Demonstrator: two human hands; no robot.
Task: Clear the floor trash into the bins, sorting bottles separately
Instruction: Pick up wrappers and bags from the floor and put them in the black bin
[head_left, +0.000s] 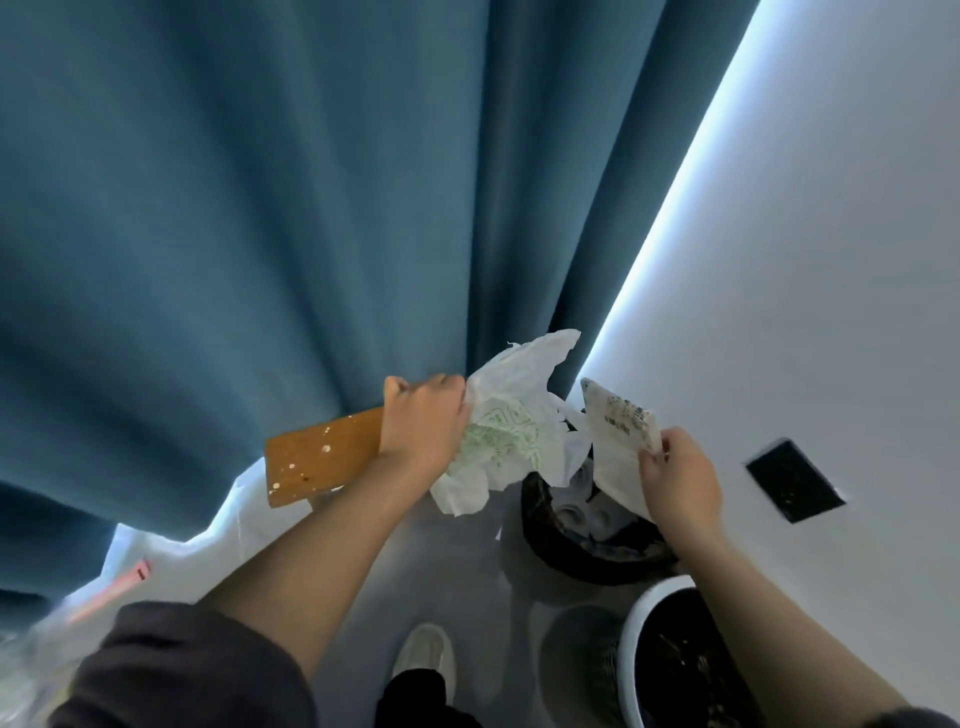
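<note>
My left hand (423, 421) grips a crumpled white plastic bag with green print (506, 431) and a flat brown card speckled with white (322, 457), held above the floor. A white printed paper packet (621, 441) is pinched in my right hand (680, 478), directly over a dark round bin (587, 556). Bottles (587, 514) lie inside that bin. A second bin with a white rim (631, 639) stands nearer me at lower right, with dark contents.
A blue curtain (260, 234) hangs straight ahead. A white wall (831, 260) with a black socket plate (795, 480) is on the right. White sheeting (171, 561) with a pink strip (111, 587) lies at lower left. My shoe (426, 657) is on the grey floor.
</note>
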